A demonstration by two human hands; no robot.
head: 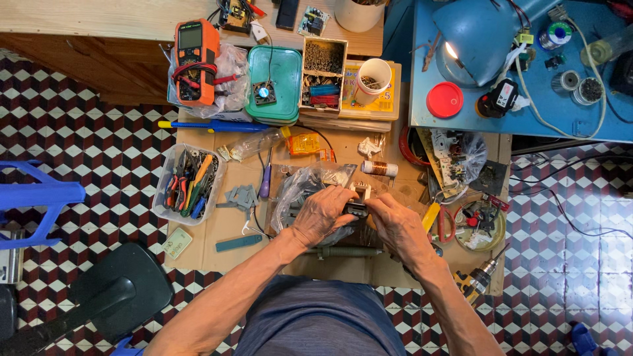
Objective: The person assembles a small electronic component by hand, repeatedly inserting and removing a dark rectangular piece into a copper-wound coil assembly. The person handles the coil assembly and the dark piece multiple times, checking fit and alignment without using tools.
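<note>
A small black part (357, 209) is pinched between the left hand (321, 214) and right hand (395, 224), both closed on it above the cardboard sheet (217, 231) — if dropped, it could easily be lost in the plastic bag (300, 188) and surrounding clutter.
</note>
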